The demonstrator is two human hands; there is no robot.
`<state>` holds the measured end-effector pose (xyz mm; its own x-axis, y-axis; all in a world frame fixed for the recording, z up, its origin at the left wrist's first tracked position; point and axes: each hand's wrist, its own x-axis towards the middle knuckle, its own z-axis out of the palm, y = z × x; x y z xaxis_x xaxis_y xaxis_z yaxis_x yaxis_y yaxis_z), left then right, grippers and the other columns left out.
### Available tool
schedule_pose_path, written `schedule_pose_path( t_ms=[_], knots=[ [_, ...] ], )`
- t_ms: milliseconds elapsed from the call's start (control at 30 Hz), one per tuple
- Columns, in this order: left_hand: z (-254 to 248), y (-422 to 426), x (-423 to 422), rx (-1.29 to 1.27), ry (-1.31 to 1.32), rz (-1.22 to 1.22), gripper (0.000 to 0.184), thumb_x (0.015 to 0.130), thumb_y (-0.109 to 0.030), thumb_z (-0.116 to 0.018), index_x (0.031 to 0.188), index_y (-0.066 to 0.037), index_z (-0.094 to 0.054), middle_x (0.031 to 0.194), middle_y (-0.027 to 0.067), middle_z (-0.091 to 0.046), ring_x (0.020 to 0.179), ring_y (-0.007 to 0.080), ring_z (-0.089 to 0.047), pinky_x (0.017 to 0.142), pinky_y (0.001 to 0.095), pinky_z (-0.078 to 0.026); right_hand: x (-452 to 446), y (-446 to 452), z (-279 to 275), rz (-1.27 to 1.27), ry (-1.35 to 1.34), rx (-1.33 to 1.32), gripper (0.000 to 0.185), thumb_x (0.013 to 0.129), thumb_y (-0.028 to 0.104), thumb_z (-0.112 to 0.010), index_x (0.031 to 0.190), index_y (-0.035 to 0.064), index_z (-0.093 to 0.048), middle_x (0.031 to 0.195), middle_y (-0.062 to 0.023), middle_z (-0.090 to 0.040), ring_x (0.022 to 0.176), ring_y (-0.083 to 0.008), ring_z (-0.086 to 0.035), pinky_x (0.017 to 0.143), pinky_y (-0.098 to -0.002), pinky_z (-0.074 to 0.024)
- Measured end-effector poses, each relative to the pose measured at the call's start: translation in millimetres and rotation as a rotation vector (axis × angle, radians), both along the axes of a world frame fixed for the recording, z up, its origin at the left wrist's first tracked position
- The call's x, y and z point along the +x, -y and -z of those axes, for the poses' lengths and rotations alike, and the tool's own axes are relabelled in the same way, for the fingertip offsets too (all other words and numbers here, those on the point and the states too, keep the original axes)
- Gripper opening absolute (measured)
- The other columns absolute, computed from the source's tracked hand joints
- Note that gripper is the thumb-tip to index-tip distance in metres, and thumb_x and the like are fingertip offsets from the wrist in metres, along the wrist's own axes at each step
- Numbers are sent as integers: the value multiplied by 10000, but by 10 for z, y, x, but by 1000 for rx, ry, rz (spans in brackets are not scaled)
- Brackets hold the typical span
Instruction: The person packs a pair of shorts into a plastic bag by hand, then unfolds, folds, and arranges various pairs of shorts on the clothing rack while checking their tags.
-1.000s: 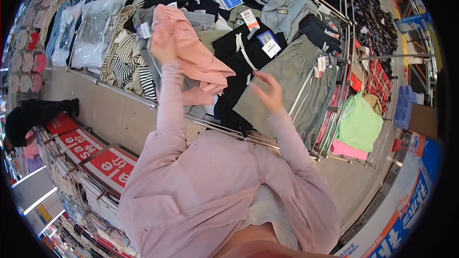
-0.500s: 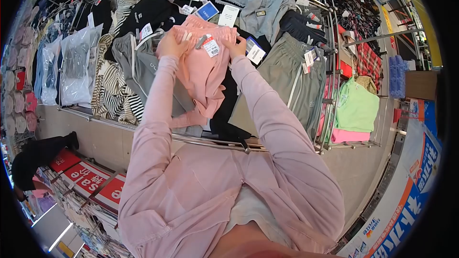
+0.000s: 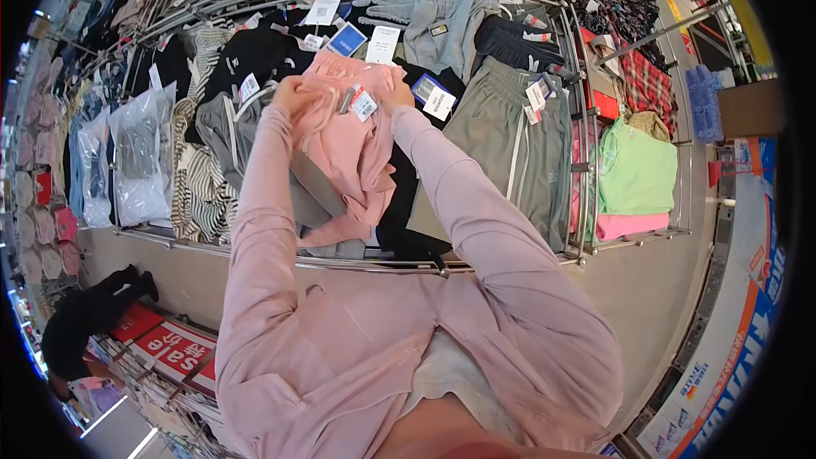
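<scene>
Pink pants (image 3: 347, 144) hang between my two hands over the clothing display, their waistband at the top and the legs bunched below. My left hand (image 3: 291, 97) grips the left side of the waistband. At its right side, my right hand (image 3: 396, 95) is closed on the fabric. A white and red price tag (image 3: 363, 104) hangs near the waistband's middle. Under and beside the pants lie gray pants (image 3: 223, 132) and a black garment (image 3: 406, 204). Olive-gray pants (image 3: 501, 144) with white side stripes lie to the right of my right hand.
A metal rail (image 3: 382, 267) edges the display nearest me. Striped clothing (image 3: 204, 200) and plastic-wrapped garments (image 3: 143, 161) lie left. Folded green clothing (image 3: 636, 172) is at right. A person in black (image 3: 76, 323) is at lower left, beside red sale signs (image 3: 174, 348).
My right hand came from open above the olive-gray pants to the pink waistband. The pink pants were turned and spread between both hands, bringing their tag into view. The view has shifted slightly.
</scene>
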<state>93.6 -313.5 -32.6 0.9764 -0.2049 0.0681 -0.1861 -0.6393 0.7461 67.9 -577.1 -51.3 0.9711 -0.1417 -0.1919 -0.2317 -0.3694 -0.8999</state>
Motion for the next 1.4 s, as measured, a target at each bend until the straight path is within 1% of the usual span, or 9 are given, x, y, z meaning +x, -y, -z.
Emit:
schedule_pose_path(
  t_ms=[167, 267, 367, 400, 433, 733, 967, 1200, 1400],
  knots=[
    [182, 122, 106, 261, 430, -17, 406, 587, -292, -798, 890, -41, -699, 740, 99, -661, 696, 115, -587, 679, 287, -486, -119, 157, -22, 6, 16, 213, 438, 700, 249, -716, 1038, -16, -626, 824, -133, -658, 738, -169, -600, 690, -313, -465],
    [-216, 213, 21, -115, -300, -17, 341, 579, -280, -800, 764, -19, -684, 626, 64, -600, 616, 100, -525, 605, 290, -451, -132, 190, -62, -17, 78, 465, 251, 724, 165, -703, 870, -36, -671, 776, -54, -656, 697, -105, -570, 656, -262, -451],
    [-533, 188, -59, -128, 64, -210, 311, 599, -211, -788, 584, 1, -560, 537, 2, -470, 560, 72, -394, 531, 292, -386, -189, 202, -787, -48, 296, 647, 205, 734, 92, -689, 877, -52, -661, 795, -9, -642, 705, -91, -553, 654, -246, -443],
    [-651, -27, 44, -74, 233, -54, 136, 718, -84, -698, 818, 8, -693, 736, -31, -625, 664, 40, -512, 593, 229, -438, -124, 245, -963, -91, 332, 612, 184, 729, 76, -690, 865, -45, -663, 786, -3, -637, 697, -85, -551, 641, -240, -442],
    [-1268, 296, -234, -430, 155, -172, 123, 754, -72, -680, 836, 20, -688, 769, -17, -644, 677, 44, -523, 611, 223, -443, -28, 317, -1131, -134, 366, 577, 165, 723, 60, -691, 853, -39, -665, 777, 3, -632, 689, -79, -549, 629, -233, -441],
    [-3500, 643, -978, -568, 690, 167, 96, 706, 99, -587, 739, 15, -618, 846, 29, -640, 770, 80, -555, 715, 221, -445, -742, 1049, -3706, -387, 874, 617, 154, 697, -15, -686, 850, -15, -671, 815, -23, -650, 727, -98, -599, 669, -245, -461],
    [-3361, 1250, -1384, -489, 828, 29, 66, 724, 40, -652, 787, 56, -661, 764, 26, -634, 654, 69, -535, 605, 199, -421, -1414, 2098, -3694, -364, 917, 296, 218, 722, -11, -694, 937, -37, -673, 819, -67, -666, 728, -105, -607, 651, -230, -491],
    [-3260, 2075, -2040, -524, 351, 204, 274, 587, 90, -564, 829, 55, -687, 767, 92, -662, 644, 116, -588, 605, 200, -437, -2309, 3048, -3488, -369, 716, 227, 273, 673, -43, -696, 943, -60, -659, 934, -106, -662, 867, -146, -609, 778, -257, -469],
    [-1858, 3032, -1124, -466, -116, 132, 178, 660, -89, -769, 790, 9, -698, 652, -24, -615, 601, 44, -501, 546, 212, -391, -1589, 3774, -2196, -163, 269, 273, 265, 684, 44, -733, 925, -45, -668, 861, -42, -665, 773, -81, -577, 728, -221, -454]
  ],
)
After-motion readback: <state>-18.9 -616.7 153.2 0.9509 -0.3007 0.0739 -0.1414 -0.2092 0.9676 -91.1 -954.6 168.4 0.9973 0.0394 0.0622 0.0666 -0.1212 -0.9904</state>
